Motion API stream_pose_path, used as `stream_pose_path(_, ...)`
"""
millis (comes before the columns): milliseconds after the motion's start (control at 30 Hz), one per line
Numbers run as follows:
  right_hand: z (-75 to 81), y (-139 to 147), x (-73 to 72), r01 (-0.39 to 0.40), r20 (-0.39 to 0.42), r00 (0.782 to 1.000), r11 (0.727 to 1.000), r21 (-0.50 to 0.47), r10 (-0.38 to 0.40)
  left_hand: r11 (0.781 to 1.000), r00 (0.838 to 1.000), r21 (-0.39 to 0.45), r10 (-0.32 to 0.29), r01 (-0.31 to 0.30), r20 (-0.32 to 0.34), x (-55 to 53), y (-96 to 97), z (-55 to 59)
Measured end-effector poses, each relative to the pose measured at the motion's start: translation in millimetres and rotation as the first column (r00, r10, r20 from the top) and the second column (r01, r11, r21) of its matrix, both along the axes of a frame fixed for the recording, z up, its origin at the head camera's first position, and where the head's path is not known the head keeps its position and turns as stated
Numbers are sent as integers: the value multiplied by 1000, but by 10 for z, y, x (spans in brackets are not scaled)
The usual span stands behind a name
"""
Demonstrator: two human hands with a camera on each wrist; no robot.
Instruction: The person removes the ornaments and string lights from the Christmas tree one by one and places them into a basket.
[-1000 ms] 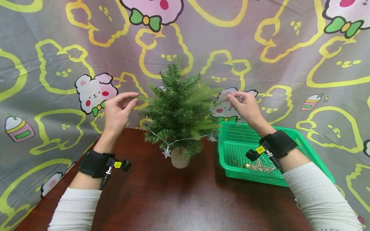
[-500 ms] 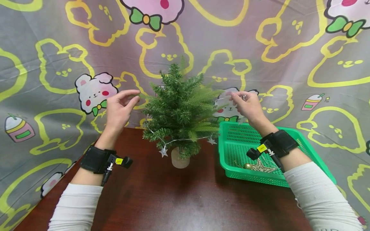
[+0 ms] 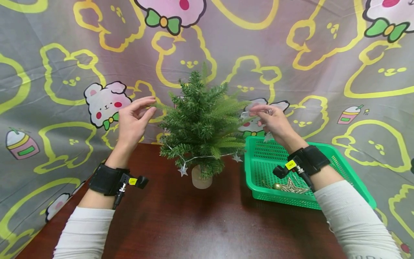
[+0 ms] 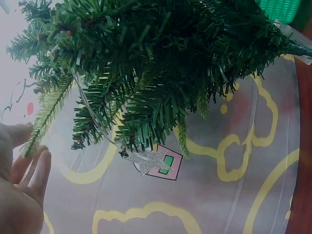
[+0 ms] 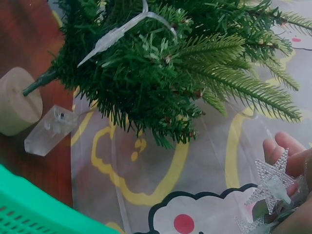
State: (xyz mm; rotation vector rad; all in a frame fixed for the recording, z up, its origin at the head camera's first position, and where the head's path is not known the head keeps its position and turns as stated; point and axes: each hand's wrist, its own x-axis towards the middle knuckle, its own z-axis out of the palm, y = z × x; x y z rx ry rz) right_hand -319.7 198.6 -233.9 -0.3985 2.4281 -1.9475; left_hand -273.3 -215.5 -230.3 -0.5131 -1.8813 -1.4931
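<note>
Centrally, the tree stands between left hand, loosely parted at a branch, and right hand, holding star lights.

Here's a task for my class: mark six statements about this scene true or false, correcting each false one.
1. A small tree stands between the left hand and the right hand. True.
2. The right hand holds part of a clear star garland. True.
3. A gold ball lies in a green basket. True.
4. All of the clear star garland lies in the green basket. False: part of it hangs on the small tree.
5. A gold star tops the small tree. False: the gold star lies in the green basket.
6. The person's sleeves are black. False: the sleeves are white.
</note>
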Motion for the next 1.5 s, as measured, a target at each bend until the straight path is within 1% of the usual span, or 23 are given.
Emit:
stream_pose_path(167, 4, -8, -7, 0, 51, 999, 1000, -8, 0, 999, 999, -26, 19, -20, -36, 26, 12, 28)
stream_pose_path(267, 5, -11, -12, 3, 64, 998, 1000, -3, -2, 997, 996, -55, 48, -52, -70, 47, 29, 45)
stream_pose_path(400, 5, -25, -18, 0, 71, 997, 1000, -5, 0, 995, 989, -63, 62, -71, -132, 90, 64, 71)
stream_pose_path(500, 2, -37, -23, -8, 72, 997, 1000, -15, 9, 994, 978, -71, 73, -88, -197, 149, 101, 105)
stream_pose_path(567, -2, -43, -24, -10, 69, 998, 1000, -18, 11, 993, 969, -80, 67, -88, -239, 196, 127, 126)
stream_pose_path(667, -9, -50, -27, -10, 61, 998, 1000, -11, 10, 993, 954, -104, 28, -62, -298, 258, 162, 146)
stream_pose_path(767, -17, -51, -33, -3, 55, 998, 1000, 1, 3, 990, 942, -140, -21, -28, -336, 310, 214, 159)
stream_pose_path(833, -23, -56, -43, 9, 53, 999, 1000, 6, -9, 984, 933, -176, -33, -32, -357, 331, 248, 161)
stream_pose_path(900, -26, -59, -47, 18, 53, 998, 1000, 6, -18, 976, 927, -212, -32, -51, -375, 347, 278, 159)
stream_pose_path(1033, -30, -72, -54, 31, 55, 998, 1000, 5, -31, 953, 920, -290, -32, -90, -390, 339, 297, 138)
stream_pose_path(1133, -22, -84, -52, 33, 59, 998, 999, 9, -33, 942, 916, -317, -27, -110, -399, 320, 303, 126)
stream_pose_path(1267, -22, -112, -51, 53, 59, 997, 998, 21, -54, 940, 913, -314, -9, -131, -407, 311, 308, 120)
stream_pose_path(1400, -49, -143, -64, 77, 44, 996, 997, 9, -77, 943, 918, -303, 7, -138, -397, 302, 297, 112)
stream_pose_path(1500, -64, -161, -71, 80, 34, 996, 997, -11, -80, 948, 922, -290, 9, -131, -387, 292, 289, 108)
